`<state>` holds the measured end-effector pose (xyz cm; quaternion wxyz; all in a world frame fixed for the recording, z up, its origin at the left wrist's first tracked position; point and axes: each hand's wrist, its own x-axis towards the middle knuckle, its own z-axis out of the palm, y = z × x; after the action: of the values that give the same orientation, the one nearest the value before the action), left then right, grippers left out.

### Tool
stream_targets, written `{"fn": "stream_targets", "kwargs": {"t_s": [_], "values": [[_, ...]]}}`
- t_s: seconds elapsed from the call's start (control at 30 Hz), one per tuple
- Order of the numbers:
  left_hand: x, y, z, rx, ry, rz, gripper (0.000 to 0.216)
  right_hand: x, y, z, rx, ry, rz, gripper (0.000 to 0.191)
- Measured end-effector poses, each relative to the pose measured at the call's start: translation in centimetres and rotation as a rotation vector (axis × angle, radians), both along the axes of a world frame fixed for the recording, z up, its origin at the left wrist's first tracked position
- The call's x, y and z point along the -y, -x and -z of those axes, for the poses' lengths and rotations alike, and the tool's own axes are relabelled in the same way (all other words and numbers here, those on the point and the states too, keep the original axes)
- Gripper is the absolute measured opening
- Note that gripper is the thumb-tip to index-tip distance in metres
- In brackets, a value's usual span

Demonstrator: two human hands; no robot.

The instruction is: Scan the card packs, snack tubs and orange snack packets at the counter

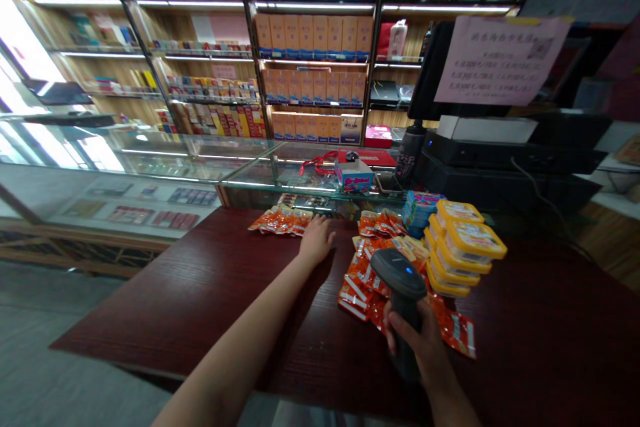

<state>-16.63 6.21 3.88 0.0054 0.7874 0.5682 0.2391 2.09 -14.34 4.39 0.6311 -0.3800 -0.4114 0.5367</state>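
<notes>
My right hand point(413, 333) is wrapped round the handle of a black barcode scanner point(399, 273), which shows a small blue light on top. Beneath the scanner, orange snack packets point(357, 280) lie in a loose heap on the dark wooden counter. Stretched forward, my left hand point(317, 240) rests at the right end of a smaller row of orange packets point(280, 220). Its fingers are apart; whether they touch the last packet I cannot tell. Right of the heap stands a stack of yellow-lidded tubs point(460, 247), with a pile of blue packs point(420, 210) just behind it.
A glass display case point(250, 177) borders the counter at the back, with a small pink-and-blue box point(354, 177) on it. A monitor with a pink paper notice point(500, 60) stands at the right rear. Shelves of boxed goods point(315, 87) line the wall.
</notes>
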Motion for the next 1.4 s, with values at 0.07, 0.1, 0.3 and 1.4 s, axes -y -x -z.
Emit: {"fn": "stream_targets", "kwargs": {"t_s": [0.07, 0.1, 0.3, 1.4], "values": [[-0.3, -2.2, -0.3, 0.108, 0.026, 0.02, 0.038, 0.0, 0.0, 0.1, -0.001, 0.005, 0.003, 0.038], [-0.5, -3.3, -0.5, 0.151, 0.052, 0.006, 0.035, -0.1, 0.0, 0.2, 0.001, 0.004, 0.006, 0.038], [-1.5, -7.9, -1.3, 0.291, 0.336, -0.231, 0.047, -0.1, 0.1, 0.6, 0.012, 0.01, 0.036, 0.043], [5.0, -3.5, 2.6, 1.237, 0.095, 0.106, 0.021, 0.4, -0.1, 0.1, 0.005, -0.019, -0.042, 0.038]]}}
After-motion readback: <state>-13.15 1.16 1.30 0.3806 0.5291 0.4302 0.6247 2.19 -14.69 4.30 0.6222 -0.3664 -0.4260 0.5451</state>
